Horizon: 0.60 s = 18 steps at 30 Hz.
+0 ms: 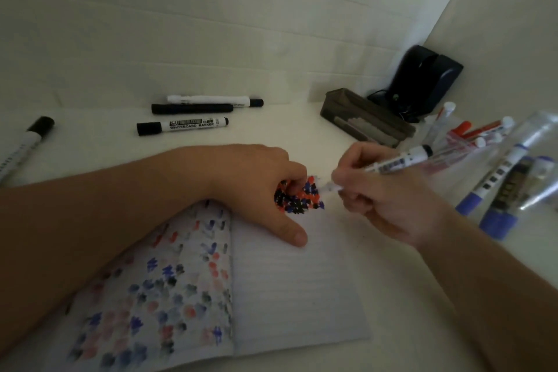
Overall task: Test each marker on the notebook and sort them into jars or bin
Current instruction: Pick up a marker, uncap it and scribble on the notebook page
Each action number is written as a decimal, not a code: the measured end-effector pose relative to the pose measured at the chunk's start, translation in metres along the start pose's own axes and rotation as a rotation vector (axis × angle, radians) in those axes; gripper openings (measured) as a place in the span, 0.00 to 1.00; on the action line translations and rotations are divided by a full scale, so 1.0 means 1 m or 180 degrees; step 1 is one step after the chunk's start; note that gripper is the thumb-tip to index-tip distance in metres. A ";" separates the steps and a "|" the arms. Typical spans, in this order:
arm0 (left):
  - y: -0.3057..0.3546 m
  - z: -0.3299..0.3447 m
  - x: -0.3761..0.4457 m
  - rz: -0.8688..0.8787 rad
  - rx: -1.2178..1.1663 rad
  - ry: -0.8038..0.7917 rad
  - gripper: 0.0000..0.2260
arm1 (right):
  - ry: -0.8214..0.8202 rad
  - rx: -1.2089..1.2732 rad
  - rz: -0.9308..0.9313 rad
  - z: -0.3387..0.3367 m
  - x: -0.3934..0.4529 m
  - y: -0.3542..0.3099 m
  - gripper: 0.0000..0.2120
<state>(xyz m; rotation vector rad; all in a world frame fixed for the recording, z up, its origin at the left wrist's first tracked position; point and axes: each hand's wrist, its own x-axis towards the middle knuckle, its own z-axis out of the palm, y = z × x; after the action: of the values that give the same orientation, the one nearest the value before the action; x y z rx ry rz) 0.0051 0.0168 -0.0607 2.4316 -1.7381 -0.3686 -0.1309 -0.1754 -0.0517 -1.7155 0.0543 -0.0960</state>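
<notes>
- At the far left edge of the pale surface [90, 142] lies one capped marker [22, 146] with a black cap, apart from the rest.
- Further in, three black markers [193, 113] lie side by side near the wall, caps on; by my reading they are either already tested or waiting, and I cannot tell which.
- The notebook [290, 281] lies open in the middle. Its left page is covered in faded red, blue and black marks, and a dense patch of fresh scribbles [302, 199] sits at the top of the right page, so many tests look done.
- The left hand [256, 187] rests on the notebook, fingers curled down on the paper beside the scribbles, thumb stretched out flat, holding the page steady.
- The right hand [380, 196] pinches an uncapped marker [392, 164] with its tip touching the page at the edge of the scribbles: a test is in hand.
- Behind it sit a dark case [365, 121] and a black device [428, 81].
- At the far right, clear jars [531, 142] hold red and blue markers already sorted. No bin shows.
</notes>
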 end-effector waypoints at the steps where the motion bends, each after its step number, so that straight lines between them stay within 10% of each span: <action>1: 0.002 0.004 0.001 0.0011 0.0132 0.0072 0.26 | 0.0083 -0.0282 -0.0067 0.004 -0.005 0.007 0.09; 18: 0.003 0.007 0.006 -0.0112 0.0305 0.0027 0.30 | 0.0666 -0.0773 0.0027 0.021 -0.006 0.017 0.12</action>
<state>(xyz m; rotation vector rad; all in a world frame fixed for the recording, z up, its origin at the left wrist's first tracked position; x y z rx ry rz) 0.0023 0.0104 -0.0670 2.5285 -1.7505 -0.2847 -0.1348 -0.1562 -0.0714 -1.9421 0.2366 -0.2717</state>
